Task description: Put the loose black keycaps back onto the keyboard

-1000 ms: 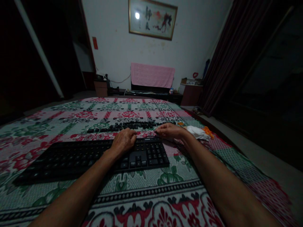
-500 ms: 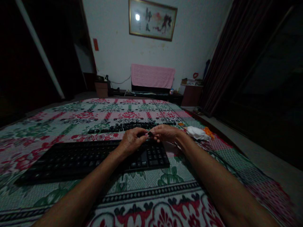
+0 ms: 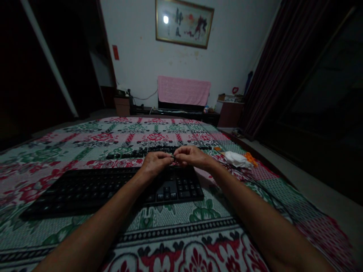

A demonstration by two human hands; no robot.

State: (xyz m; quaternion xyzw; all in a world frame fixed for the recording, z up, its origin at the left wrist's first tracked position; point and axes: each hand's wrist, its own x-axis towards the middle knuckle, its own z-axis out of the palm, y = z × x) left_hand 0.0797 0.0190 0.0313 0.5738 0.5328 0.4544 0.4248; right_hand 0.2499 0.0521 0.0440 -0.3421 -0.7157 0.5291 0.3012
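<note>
Above the upper right part of a black keyboard (image 3: 96, 189), my two hands meet at the fingertips. My left hand (image 3: 155, 163) pinches a tiny dark piece, which looks like a keycap (image 3: 173, 156). The fingers of my right hand (image 3: 193, 156) are pressed together against its other side; whatever lies inside them is hidden. Just beyond the keyboard, a long row of loose black keycaps (image 3: 136, 152) lies on the cloth, partly covered by my hands.
A flowered bedspread (image 3: 167, 223) in red, green and white lies under everything. To the right are a crumpled white cloth (image 3: 238, 159) and an orange item (image 3: 251, 158), with a dark cable (image 3: 269, 194) nearby. A pink towel (image 3: 184, 90) hangs at the far wall.
Both hands have shifted slightly left and up. The black keycap, plainly seen between the fingertips before, is now mostly covered by them. The keyboard stays in place.
</note>
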